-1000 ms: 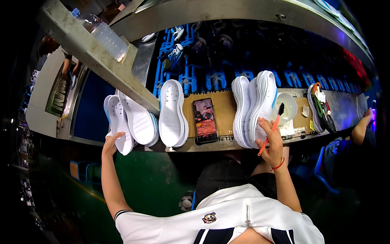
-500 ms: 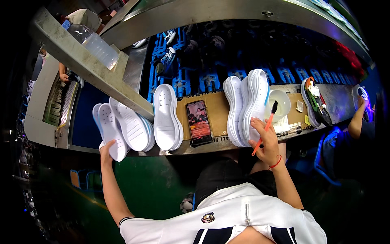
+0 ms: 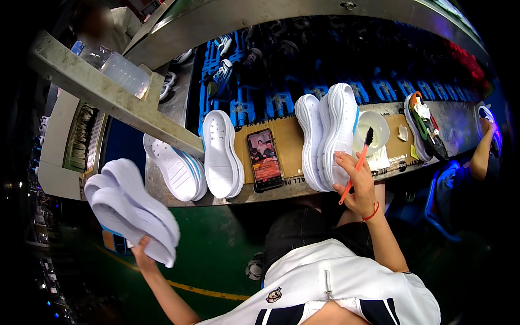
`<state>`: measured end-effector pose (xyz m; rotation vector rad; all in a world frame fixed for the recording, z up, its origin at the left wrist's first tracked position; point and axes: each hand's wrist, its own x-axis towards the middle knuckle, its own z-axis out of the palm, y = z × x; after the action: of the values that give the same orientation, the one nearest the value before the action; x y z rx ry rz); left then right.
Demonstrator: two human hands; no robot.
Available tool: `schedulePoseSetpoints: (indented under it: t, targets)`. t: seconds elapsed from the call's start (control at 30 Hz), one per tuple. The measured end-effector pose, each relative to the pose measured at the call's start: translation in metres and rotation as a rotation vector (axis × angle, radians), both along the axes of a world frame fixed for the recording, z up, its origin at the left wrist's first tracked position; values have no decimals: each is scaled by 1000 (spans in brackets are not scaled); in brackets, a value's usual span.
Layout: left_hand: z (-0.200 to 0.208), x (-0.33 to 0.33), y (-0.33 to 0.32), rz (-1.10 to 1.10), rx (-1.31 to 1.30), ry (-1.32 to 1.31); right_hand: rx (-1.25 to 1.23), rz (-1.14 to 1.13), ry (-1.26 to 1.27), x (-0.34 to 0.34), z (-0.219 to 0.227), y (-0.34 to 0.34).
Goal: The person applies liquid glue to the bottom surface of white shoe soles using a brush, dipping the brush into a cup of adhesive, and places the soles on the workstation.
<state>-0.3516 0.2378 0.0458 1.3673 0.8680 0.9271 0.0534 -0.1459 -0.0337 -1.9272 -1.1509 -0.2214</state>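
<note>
At the left, beyond the bench edge, my left hand [image 3: 142, 252] grips a bunch of white shoe soles [image 3: 132, 208] by their lower end, holding them tilted in the air. My right hand [image 3: 358, 189] has an orange-handled brush [image 3: 362, 158] between its fingers, dark bristles pointing up. Its fingertips lie over the lower end of a group of white soles [image 3: 310, 143] standing on edge; whether they touch is unclear. A single white sole [image 3: 220, 154] lies face up left of the phone, and beside it rest stacked white soles with blue sides [image 3: 174, 168].
A phone [image 3: 265, 160] lies on cardboard [image 3: 292, 143]. Right of it stand a whitish bowl [image 3: 376, 125] and a shoe with items on it [image 3: 425, 127]. A metal post [image 3: 124, 100] slants across the left, near a plastic bottle [image 3: 124, 75]. Another person's arm [image 3: 481, 151] shows far right.
My left hand has lifted the soles off the bench and swung them left and toward me. My right hand keeps the brush in nearly the same place.
</note>
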Motion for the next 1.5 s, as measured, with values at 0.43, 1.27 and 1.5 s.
schedulePoseSetpoints:
  t: [0.43,1.27,1.5]
  targets:
    - [3,243,-76,-667,-225,260,16,-24,-25,-1,8,-20]
    - [23,412,-108,-529,1511,794,148,-82,-81,8,5,-60]
    - [34,473,-67,-1182,1410,877,426,-195,189,14,25,-76]
